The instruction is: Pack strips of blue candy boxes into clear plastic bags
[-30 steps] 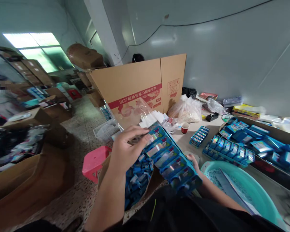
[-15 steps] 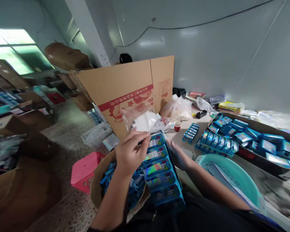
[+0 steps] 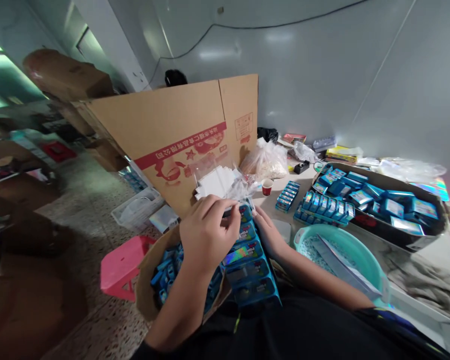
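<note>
A row of several blue packets (image 3: 249,272) in a blue tray rests near my lap, tilted away from me. My left hand (image 3: 208,232) is over its far left end, thumb and fingers pinched; what they grip is too small to make out. Along the far right side lies my right hand (image 3: 269,231), its fingers against the row's edge. Beneath my left forearm an open carton (image 3: 144,285) holds many small blue packets. Beyond my hands, white cards (image 3: 217,182) lie in clear plastic.
A tall cardboard sheet (image 3: 172,120) stands ahead. On the table are a paper cup (image 3: 267,187), blue packet rows (image 3: 287,196), a teal basin (image 3: 373,265) and a box of blue packets (image 3: 416,240). A pink stool (image 3: 122,260) stands left.
The view has turned slightly to the right. My left hand has moved over the far end of the row and covers more of it; my right fingers have come closer to the far end.
</note>
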`<state>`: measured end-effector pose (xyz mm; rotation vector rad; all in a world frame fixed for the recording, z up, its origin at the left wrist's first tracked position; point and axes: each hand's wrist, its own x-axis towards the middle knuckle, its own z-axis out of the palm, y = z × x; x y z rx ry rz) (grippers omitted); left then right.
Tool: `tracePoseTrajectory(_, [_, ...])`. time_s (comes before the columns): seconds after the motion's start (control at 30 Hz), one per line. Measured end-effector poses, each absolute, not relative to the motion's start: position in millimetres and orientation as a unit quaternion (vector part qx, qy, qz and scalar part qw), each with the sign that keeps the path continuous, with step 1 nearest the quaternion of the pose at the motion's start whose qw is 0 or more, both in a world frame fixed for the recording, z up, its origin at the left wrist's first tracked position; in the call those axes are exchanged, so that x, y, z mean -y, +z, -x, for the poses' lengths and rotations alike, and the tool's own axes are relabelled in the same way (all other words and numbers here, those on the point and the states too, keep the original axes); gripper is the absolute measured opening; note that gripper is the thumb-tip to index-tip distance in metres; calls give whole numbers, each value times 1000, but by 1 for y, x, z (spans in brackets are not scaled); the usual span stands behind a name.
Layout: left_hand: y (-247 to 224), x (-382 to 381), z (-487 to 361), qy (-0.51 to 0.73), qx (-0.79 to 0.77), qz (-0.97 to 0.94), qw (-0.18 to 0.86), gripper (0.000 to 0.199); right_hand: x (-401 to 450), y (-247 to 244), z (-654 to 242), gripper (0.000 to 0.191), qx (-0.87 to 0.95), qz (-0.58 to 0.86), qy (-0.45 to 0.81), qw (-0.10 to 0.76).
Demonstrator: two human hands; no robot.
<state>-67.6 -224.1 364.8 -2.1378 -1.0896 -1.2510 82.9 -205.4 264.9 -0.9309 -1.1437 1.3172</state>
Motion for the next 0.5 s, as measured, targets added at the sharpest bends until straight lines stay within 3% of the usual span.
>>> tracePoseTrajectory(0.23, [336,230,88,-422,253,838,235,31,216,266,-83,71,430,388,569,584])
tracePoseTrajectory(0.33, [322,235,94,-453,283,816,220,37,219,258,-84,69,419,363,589,588])
tracePoseTrajectory(0.43, [317,240,89,-515,343,768,164,34,222,252,-82,70,425,345,597,586])
tracePoseTrajectory(0.5, [317,243,82,-548,400,728,101,21,224,250,-81,72,418,357,600,581])
